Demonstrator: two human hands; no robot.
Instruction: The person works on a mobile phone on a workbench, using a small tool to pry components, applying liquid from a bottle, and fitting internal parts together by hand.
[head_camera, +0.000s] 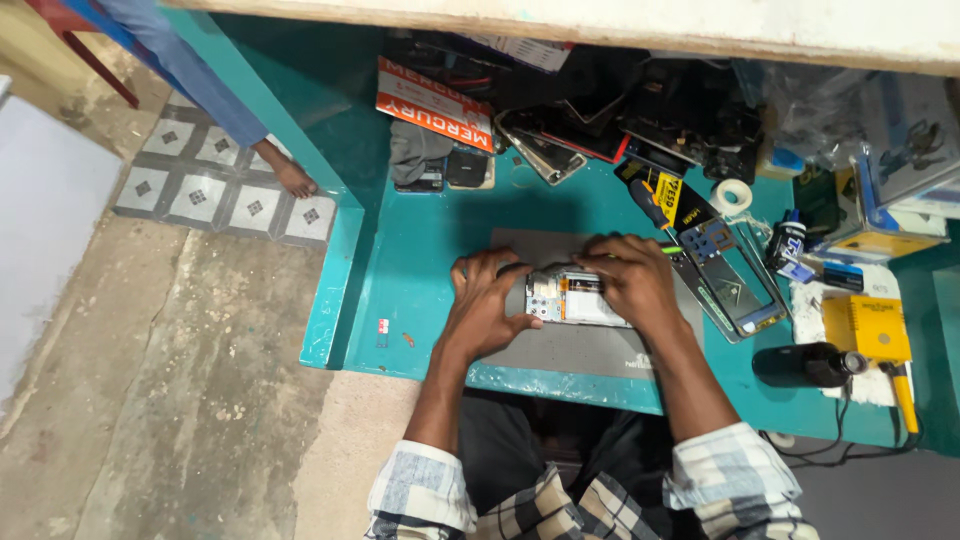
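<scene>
Both hands close around an opened phone (572, 298) lying on a grey work mat (580, 350): I see my left hand (490, 305) with fingers spread and curled, the thumb pressed against the phone's near left edge and the fingertips over its far left corner, while my right hand (632, 280) covers the phone's right end from above, fingers bent down onto it. Whether the right hand pinches a small tool I cannot tell; the fingers hide that spot. The phone's back is off, so a white and orange interior shows between the two hands. Just right of the right hand, a phone frame (735, 290) with a clear panel lies at a slant on the teal table (420, 250). Beyond the right hand's knuckles I see a screwdriver with a black and yellow handle (655, 200), and further right of it a roll of white tape (733, 195). To the near right of the grip lies a black cylindrical tool (805, 365) beside a yellow box (865, 325). Far beyond the left hand sit stacked phone parts (545, 140) and an orange and white packet (432, 105). Well off to the left, another person's bare foot (292, 177) rests on the tiled floor (215, 195).
</scene>
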